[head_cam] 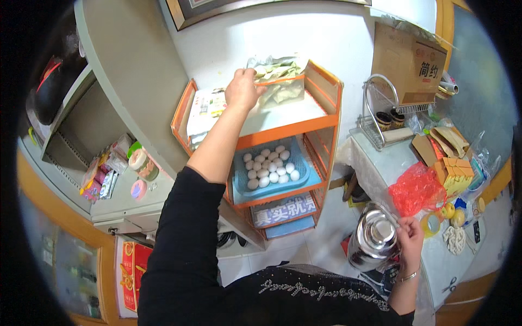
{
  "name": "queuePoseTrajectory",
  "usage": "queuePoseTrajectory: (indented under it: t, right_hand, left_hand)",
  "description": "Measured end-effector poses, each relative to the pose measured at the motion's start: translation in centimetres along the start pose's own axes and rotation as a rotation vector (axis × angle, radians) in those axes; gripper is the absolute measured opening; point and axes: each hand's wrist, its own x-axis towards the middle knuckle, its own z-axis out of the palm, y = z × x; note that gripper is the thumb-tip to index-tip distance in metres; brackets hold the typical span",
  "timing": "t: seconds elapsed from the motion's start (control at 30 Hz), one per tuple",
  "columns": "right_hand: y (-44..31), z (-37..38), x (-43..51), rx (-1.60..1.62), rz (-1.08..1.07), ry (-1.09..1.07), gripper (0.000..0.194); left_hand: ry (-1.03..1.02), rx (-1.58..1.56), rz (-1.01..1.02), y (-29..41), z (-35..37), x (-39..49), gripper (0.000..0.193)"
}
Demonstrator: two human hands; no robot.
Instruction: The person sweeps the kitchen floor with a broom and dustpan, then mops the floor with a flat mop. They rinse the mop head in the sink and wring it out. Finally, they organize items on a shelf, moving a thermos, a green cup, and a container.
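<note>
My left hand (244,90) reaches to the top shelf of an orange-edged rack (285,126), its fingers at the left rim of a clear container (285,91) with an orange edge. Pale green packets fill that container. My right hand (410,234) grips the handle of a shiny metal vacuum flask (373,238), held upright beside the table. Below the top shelf, a blue plastic basket (241,185) holds several white eggs (272,167).
On the right, a table (444,277) bears a red plastic bag (416,189), a yellow tape roll (431,225), apples (447,210), scissors (450,284) and a wire rack (377,138). A cardboard box (403,61) stands behind. An open cabinet (130,73) is on the left.
</note>
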Motion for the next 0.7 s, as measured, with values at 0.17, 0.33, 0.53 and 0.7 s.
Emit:
queuePoseTrajectory:
  t: [0.17, 0.33, 0.53, 0.7]
  right_hand:
    - [-2.1, 1.6, 1.4, 0.036, -0.067, -0.042, 0.021]
    - [-2.7, 6.6, 2.2, 0.047, -0.06, -0.182, 0.022]
    - [-1.6, 13.6, 2.3, 0.008, -0.047, -0.467, 0.022]
    - [-0.3, 23.9, -1.6, 0.093, 0.031, -0.76, 0.023]
  left_hand:
    - [-0.029, -0.487, 0.159, 0.1, -5.0, -10.2, 0.035]
    - [-0.403, -0.57, 0.04, -2.2, -6.0, -23.7, 0.033]
    - [-0.625, -0.697, -0.092, -5.1, -0.8, -39.0, 0.041]
    - [-0.698, -0.668, -0.226, -9.4, -4.6, -47.4, 0.046]
